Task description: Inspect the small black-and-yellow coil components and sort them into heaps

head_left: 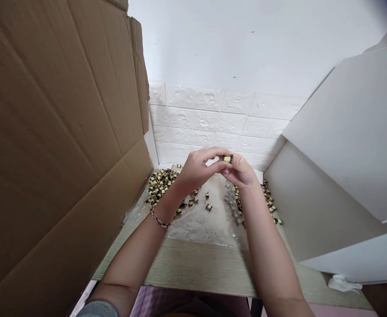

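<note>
My left hand (pixel 196 169) and my right hand (pixel 241 172) meet above the table, their fingertips pinching a small transformer-like component (pixel 227 159) with a yellow-taped winding and a black core. Its lower part is hidden by my fingers. Below my left hand lies a heap of similar components (pixel 160 187), and a smaller heap (pixel 266 198) lies beyond my right wrist. Several loose ones, such as this piece (pixel 208 207), are scattered on a clear plastic sheet (pixel 200 222). A grey-clear row of small parts (pixel 232 204) lies near my right forearm.
A wooden tabletop (pixel 193 264) is walled by a tall cardboard sheet (pixel 58 145) on the left, a white brick-textured wall (pixel 213 119) behind, and white panels (pixel 345 132) on the right. A chain bracelet (pixel 160 219) circles my left wrist. A crumpled tissue (pixel 343 284) lies at the front right.
</note>
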A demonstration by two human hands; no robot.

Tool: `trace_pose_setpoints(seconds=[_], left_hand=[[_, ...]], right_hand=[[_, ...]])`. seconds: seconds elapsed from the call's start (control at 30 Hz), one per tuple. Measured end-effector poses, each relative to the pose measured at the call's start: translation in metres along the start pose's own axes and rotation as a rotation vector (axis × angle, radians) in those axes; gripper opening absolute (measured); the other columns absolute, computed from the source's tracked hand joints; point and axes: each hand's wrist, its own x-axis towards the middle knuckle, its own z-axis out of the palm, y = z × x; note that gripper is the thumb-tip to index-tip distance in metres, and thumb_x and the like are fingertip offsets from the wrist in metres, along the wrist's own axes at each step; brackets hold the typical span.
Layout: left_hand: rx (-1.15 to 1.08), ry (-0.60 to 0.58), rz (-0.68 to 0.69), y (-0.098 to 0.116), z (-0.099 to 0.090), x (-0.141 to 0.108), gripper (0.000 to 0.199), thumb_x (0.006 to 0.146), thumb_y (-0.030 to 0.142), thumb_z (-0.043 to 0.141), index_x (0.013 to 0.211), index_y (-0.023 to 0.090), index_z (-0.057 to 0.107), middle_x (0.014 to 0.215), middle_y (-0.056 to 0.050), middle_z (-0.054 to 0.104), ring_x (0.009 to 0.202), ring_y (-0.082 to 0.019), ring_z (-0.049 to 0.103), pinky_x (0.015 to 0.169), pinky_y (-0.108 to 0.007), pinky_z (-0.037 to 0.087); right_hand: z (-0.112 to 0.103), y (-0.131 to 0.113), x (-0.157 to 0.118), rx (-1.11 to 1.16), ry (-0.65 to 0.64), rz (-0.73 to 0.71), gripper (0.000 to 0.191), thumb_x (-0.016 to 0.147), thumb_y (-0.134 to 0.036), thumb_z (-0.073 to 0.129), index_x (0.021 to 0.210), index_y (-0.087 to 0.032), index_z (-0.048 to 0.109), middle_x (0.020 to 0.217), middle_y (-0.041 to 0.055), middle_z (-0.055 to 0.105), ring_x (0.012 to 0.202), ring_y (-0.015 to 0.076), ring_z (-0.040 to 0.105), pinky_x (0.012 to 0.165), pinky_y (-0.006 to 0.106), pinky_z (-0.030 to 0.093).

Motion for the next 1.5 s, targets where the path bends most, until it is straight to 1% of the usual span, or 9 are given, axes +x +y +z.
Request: trace_pose_setpoints(seconds=[0.17,0.53,0.7,0.9,1.07,1.17,1.23,1.37,1.5], left_hand=[[-0.212,0.013,-0.129,-0.009,0.004,0.0,0.022,0.071,0.029,0.062,0.09,0.018,0.062,0.087,-0.002,0.065,0.075,-0.012,0.06,0.068,-0.022,0.05],[-0.376,0.013,-0.23,-0.017,0.009,-0.001,0.029,0.068,0.035,0.064,0.089,0.016,0.06,0.084,-0.004,0.064,0.067,-0.012,0.061,0.06,-0.023,0.052],[-0.46,0.096,-0.227,-0.015,0.008,0.001,0.03,0.067,0.036,0.065,0.087,0.015,0.059,0.082,-0.005,0.065,0.075,-0.015,0.062,0.065,-0.024,0.052],[-0.324,0.062,-0.224,-0.018,0.006,0.001,0.029,0.068,0.035,0.064,0.089,0.015,0.06,0.088,-0.006,0.064,0.081,-0.015,0.06,0.07,-0.026,0.05],[-0.053,0.041,-0.14,-0.02,0.004,0.001,0.026,0.07,0.034,0.062,0.091,0.018,0.061,0.093,-0.004,0.064,0.087,-0.015,0.057,0.074,-0.026,0.046],[0.056,0.048,-0.074,-0.017,0.003,0.001,0.022,0.071,0.031,0.062,0.089,0.019,0.062,0.094,-0.003,0.063,0.091,-0.014,0.055,0.074,-0.024,0.045],[0.105,0.053,-0.046,-0.015,0.003,0.001,0.02,0.071,0.029,0.062,0.088,0.019,0.062,0.093,-0.003,0.062,0.09,-0.013,0.054,0.075,-0.023,0.044],[0.15,0.059,-0.047,-0.016,0.004,0.001,0.02,0.071,0.028,0.062,0.088,0.019,0.062,0.086,-0.002,0.06,0.083,-0.012,0.054,0.076,-0.023,0.043],[0.147,0.079,-0.061,-0.017,0.004,0.002,0.019,0.071,0.028,0.061,0.088,0.018,0.062,0.083,-0.001,0.06,0.079,-0.012,0.054,0.074,-0.024,0.043]], right_hand=[[0.002,0.0,0.001,-0.034,0.038,-0.001,0.04,0.051,-0.051,0.07,0.052,-0.018,0.048,0.047,-0.0058,0.041,0.049,0.0078,0.042,0.058,0.026,0.038],[-0.002,0.008,0.005,0.019,0.03,-0.003,0.039,0.053,-0.049,0.07,0.057,-0.018,0.047,0.049,-0.007,0.04,0.044,0.0047,0.034,0.055,0.024,0.036],[-0.006,0.019,0.012,0.041,0.017,0.04,0.035,0.054,-0.043,0.071,0.054,-0.016,0.049,0.05,-0.0059,0.04,0.047,0.0051,0.037,0.055,0.023,0.037],[-0.01,0.024,0.018,0.029,0.116,0.043,0.029,0.056,-0.039,0.071,0.061,-0.016,0.052,0.054,-0.0057,0.042,0.047,0.0042,0.037,0.05,0.019,0.037],[-0.02,0.011,0.016,0.029,0.3,-0.08,0.028,0.056,-0.041,0.069,0.065,-0.019,0.054,0.053,-0.0073,0.041,0.044,0.0035,0.036,0.049,0.019,0.039],[-0.026,-0.002,0.011,-0.051,0.396,-0.16,0.027,0.057,-0.041,0.068,0.068,-0.02,0.057,0.055,-0.0064,0.044,0.045,0.0047,0.039,0.052,0.021,0.042],[-0.027,-0.011,0.006,-0.138,0.393,-0.184,0.025,0.059,-0.041,0.067,0.071,-0.021,0.059,0.058,-0.0052,0.047,0.049,0.0057,0.043,0.056,0.022,0.043],[-0.017,-0.027,-0.004,-0.429,0.3,-0.248,0.02,0.065,-0.036,0.066,0.08,-0.024,0.064,0.075,-0.0022,0.056,0.067,0.0085,0.05,0.068,0.024,0.042],[-0.002,-0.036,-0.01,-0.721,0.192,-0.31,0.019,0.069,-0.034,0.063,0.086,-0.026,0.064,0.09,-0.0002,0.056,0.085,0.0122,0.05,0.075,0.027,0.04]])
